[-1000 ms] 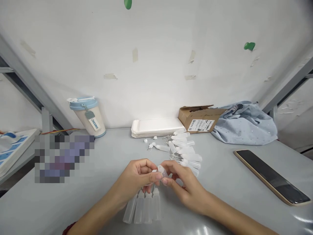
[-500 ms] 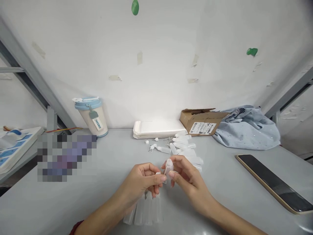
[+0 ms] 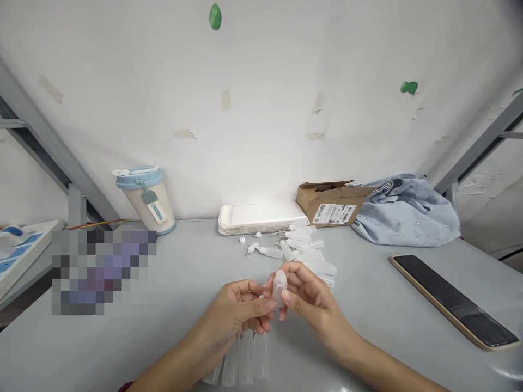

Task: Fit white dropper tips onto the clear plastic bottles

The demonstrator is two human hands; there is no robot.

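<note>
Just right of the table's middle, my right hand [image 3: 306, 296] pinches a small translucent squeeze bottle [image 3: 280, 288] between thumb and fingers, its open-looking neck pointing up. My left hand [image 3: 247, 307] is closed right beside it, thumb against forefinger on a small white piece [image 3: 261, 297], mostly hidden by the fingers. Under the left hand lies a row of similar clear bottles [image 3: 245, 365], with thin dark tips partly covered. Behind the hands is a loose pile of translucent bottles [image 3: 308, 256]. Small white caps [image 3: 242, 239] are scattered to its left.
A stack of white flat packs [image 3: 261, 215] and an open cardboard box [image 3: 333, 204] stand against the wall. Light blue cloth [image 3: 404, 212] is at the back right, a phone [image 3: 453, 299] at right. A tumbler [image 3: 149, 201] and a power strip [image 3: 24, 247] are at left.
The bottle and both hands have come closer together, and less of the white piece shows in my left fingers. The view has shifted slightly.
</note>
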